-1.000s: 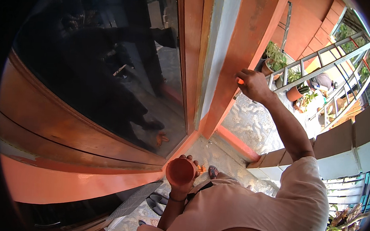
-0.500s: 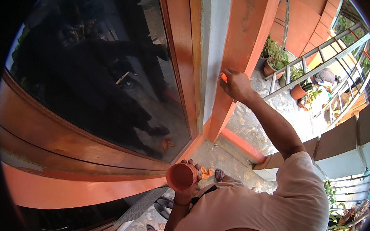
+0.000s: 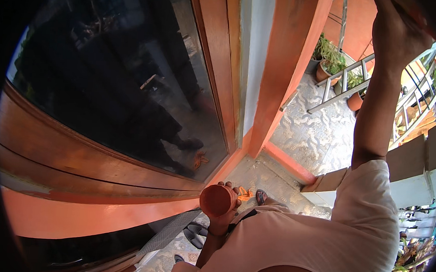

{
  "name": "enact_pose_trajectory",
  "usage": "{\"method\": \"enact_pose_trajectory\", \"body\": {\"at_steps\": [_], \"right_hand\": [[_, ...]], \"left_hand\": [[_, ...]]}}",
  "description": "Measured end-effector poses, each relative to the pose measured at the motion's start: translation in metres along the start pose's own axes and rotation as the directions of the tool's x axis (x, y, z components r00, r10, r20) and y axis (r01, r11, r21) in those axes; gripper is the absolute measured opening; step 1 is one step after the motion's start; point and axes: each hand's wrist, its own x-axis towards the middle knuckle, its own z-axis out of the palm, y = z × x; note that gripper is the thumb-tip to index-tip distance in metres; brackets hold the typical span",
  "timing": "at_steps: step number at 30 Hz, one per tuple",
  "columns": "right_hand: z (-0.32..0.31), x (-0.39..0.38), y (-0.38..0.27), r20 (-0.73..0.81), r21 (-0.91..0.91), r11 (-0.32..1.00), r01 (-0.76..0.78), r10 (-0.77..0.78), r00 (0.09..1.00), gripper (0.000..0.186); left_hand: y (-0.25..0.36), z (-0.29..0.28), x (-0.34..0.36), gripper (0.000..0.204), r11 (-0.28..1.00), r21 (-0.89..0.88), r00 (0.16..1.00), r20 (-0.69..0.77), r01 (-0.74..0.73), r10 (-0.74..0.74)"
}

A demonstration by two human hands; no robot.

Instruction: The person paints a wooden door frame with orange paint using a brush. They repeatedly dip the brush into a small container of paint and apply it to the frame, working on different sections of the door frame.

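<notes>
My left hand [image 3: 226,210] is closed around a small round orange-red pot [image 3: 214,199] held at waist height, its rusty inside facing up. My right hand [image 3: 401,32] is raised to the top right edge of the view, its fingers mostly cut off, so what they hold cannot be seen. To the left is a wooden-framed dark glass pane [image 3: 117,81] with reflections in it. Beside it a white strip [image 3: 255,64] runs along an orange pillar [image 3: 289,51]. An orange cloth [image 3: 244,192] lies on the floor by my foot.
An aluminium ladder [image 3: 339,98] slants over the patterned paving beyond a low orange step edge [image 3: 288,162]. Potted plants [image 3: 330,68] stand behind it. A tiled low wall [image 3: 409,161] is at my right. Dark sandals [image 3: 194,233] lie by a grey mat [image 3: 161,234] at lower left.
My right hand, earlier at the pillar pinching something orange, has risen to the top right edge. The pot in my left hand has moved slightly, staying held.
</notes>
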Motion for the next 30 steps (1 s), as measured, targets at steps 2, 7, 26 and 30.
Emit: {"method": "enact_pose_trajectory", "body": {"at_steps": [2, 7, 26, 30], "right_hand": [[-0.016, -0.066, -0.037, 0.097, -0.024, 0.949, -0.314, 0.315, 0.944, 0.012], [-0.058, -0.279, -0.090, 0.326, -0.250, 0.299, -0.921, 0.922, 0.211, 0.018], [-0.155, -0.422, -0.128, 0.196, 0.252, -0.477, -0.842, 0.877, -0.438, 0.032], [-0.161, -0.390, -0.099, 0.293, 0.507, -0.547, -0.666, 0.836, -0.463, 0.035]], "left_hand": [[0.002, 0.005, 0.000, 0.056, 0.999, 0.030, 1.000, -0.023, 0.016, -0.016], [0.008, 0.028, 0.005, 0.052, 0.994, 0.025, 0.994, 0.043, 0.103, -0.104], [-0.074, 0.042, 0.064, 0.054, 0.974, -0.110, 0.980, 0.025, 0.199, -0.197], [-0.085, 0.048, 0.075, 0.055, 0.975, -0.103, 0.980, 0.040, 0.198, -0.195]]}}
